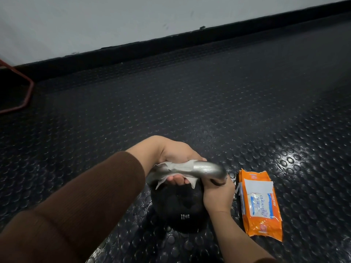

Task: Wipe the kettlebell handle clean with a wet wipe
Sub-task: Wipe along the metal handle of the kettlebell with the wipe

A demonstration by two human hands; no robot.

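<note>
Handle [208, 168]: smooth curved steel | left hand [176, 150] clamps crumpled wipe [182, 165] on it | right hand [218, 196] grips end

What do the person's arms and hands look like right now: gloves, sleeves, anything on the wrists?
Both hands are bare: no gloves, rings or watch show on the left hand or right hand. The left arm wears a brown ribbed knit sleeve ending above the wrist. The right forearm shows bare.
</note>
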